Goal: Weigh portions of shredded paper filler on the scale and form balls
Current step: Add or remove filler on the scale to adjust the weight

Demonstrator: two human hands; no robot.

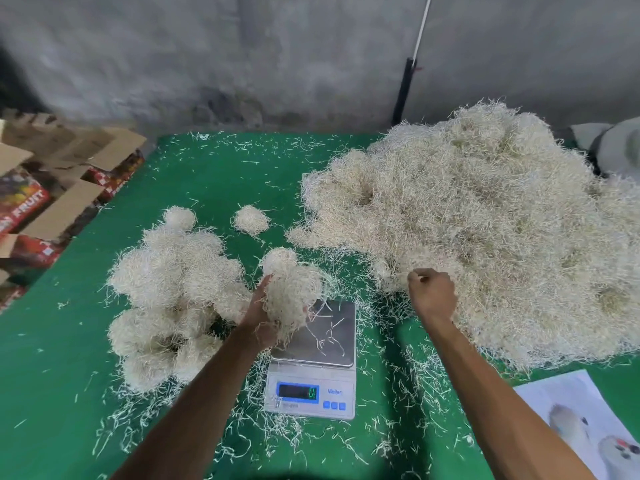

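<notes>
Filler (485, 230) lies heaped at the counter's (207, 181) right: light, springy, tangled strips that shed (cup a clump, don't pinch). Your left hand (263, 317) grips a clump (294, 292) over the steel scale (332, 337); your right hand (433, 292), fingers curled, pinches strands at the heap's edge. Finished balls (173, 292) sit left.

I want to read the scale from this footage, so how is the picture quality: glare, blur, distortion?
Head view: the scale display is soft, its dark screen showing one greenish digit that looks like a 0; the steel platter carries a mild grey sheen, no hard glare. Light is flat and even, with little shadow. Wide-angle bending curves the green table edges. The left hand and its clump of filler look slightly smeared.
</notes>
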